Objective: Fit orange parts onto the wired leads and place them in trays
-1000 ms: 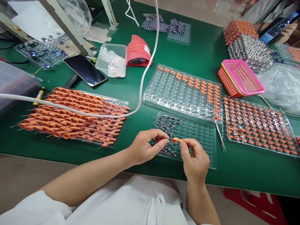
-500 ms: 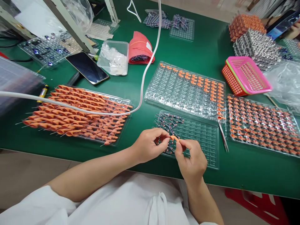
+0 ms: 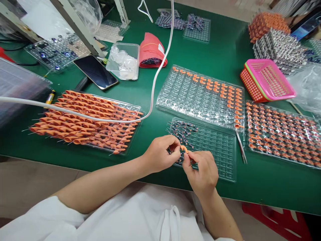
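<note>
Remote view: I have the curved, smooth, matte orange piece (image 3: 184, 148) over the near-left part of the ribbed clear plastic tray (image 3: 223, 157), pinched between the thumb and forefinger of my right hand (image 3: 203, 172), while my left hand (image 3: 160, 154) has thumb and forefinger closed at its other end, anything between them too small to make out. Under and beside my fingers I log thin-wired dark parts (image 3: 184, 132) lying loose; farther back, a red wrap (image 3: 151, 50) bears a white label (image 3: 161, 49), print unreadable.
</note>
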The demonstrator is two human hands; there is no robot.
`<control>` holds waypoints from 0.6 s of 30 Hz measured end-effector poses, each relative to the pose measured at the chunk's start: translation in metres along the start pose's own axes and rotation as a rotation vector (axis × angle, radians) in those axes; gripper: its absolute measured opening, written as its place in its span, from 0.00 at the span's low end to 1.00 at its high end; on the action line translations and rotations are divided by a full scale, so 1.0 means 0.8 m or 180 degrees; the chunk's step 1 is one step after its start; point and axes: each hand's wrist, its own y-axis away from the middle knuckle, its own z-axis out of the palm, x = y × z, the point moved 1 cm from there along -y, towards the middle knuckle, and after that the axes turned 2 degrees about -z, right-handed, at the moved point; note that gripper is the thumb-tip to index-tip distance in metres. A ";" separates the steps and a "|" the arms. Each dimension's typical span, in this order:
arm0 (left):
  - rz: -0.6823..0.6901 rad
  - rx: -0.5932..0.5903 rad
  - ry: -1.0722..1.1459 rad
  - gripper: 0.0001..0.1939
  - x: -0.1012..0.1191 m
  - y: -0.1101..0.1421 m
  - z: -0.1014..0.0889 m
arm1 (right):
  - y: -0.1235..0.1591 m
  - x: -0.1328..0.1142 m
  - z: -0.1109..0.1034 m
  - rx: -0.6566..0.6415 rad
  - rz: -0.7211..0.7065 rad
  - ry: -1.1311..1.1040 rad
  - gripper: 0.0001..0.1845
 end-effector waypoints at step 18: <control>0.0406 0.0213 -0.0325 0.05 -0.003 0.001 0.002 | -0.001 0.000 0.002 -0.0037 0.0128 -0.0225 0.12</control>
